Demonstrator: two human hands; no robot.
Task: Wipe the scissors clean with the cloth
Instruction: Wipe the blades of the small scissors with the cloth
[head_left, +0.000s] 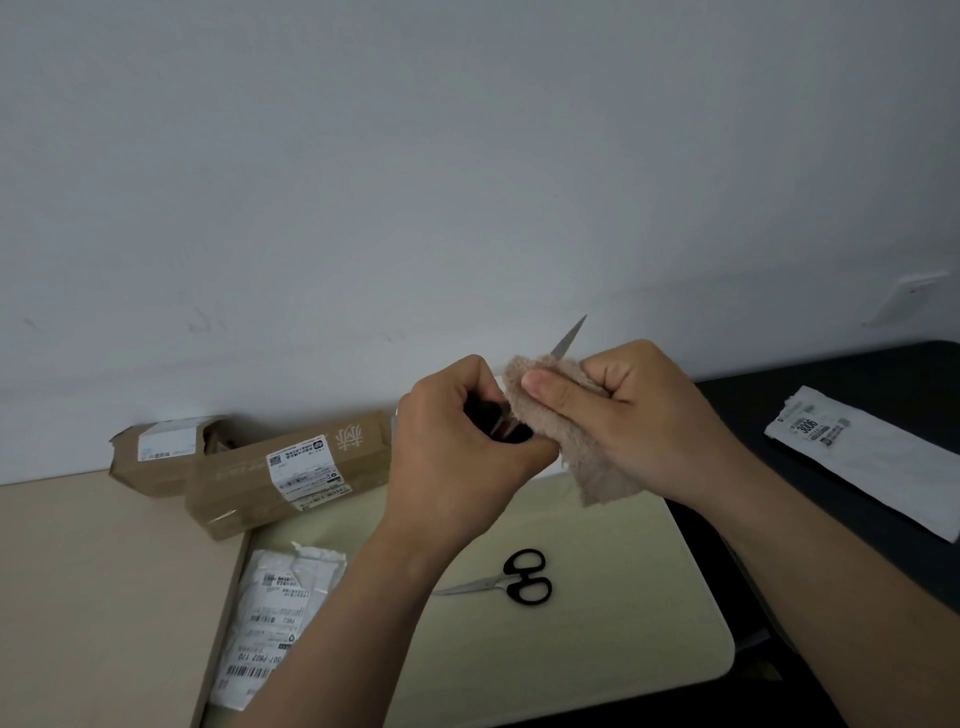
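Above the middle of the cream desk mat (597, 623), held clear of its surface: the scissors (567, 342) under cleaning. Their black handle sits in the left hand (457, 441), whose fingers curl round it. The blades run up and to the right into the cloth (582, 447), and only the pointed tip emerges above it, against the pale wall (467, 156). The cloth is a beige, fleecy piece folded round the blades and pinched there by the right hand (639, 415), with the thumb (550, 387) pressed flat on its near face and the other fingers curled (whether the blades lie together or apart inside the fold cannot be told). A loose corner of the cloth hangs below the right hand. The two hands are close together at the cloth.

On the mat, below the hands: a second pair of scissors (511, 579), black-handled, lying flat and closed, tip toward the left, just beside the left forearm. At the mat's left edge: a torn white mailer bag (270, 613) with printed labels. Behind it, on the pale wooden tabletop (93, 571): a long cardboard box (249, 488) bearing a shipping label, and at its left end a smaller cardboard box (156, 457), opened at one end. At right, well apart from the hands: a flat white parcel bag (883, 467) on a dark surface (831, 395).
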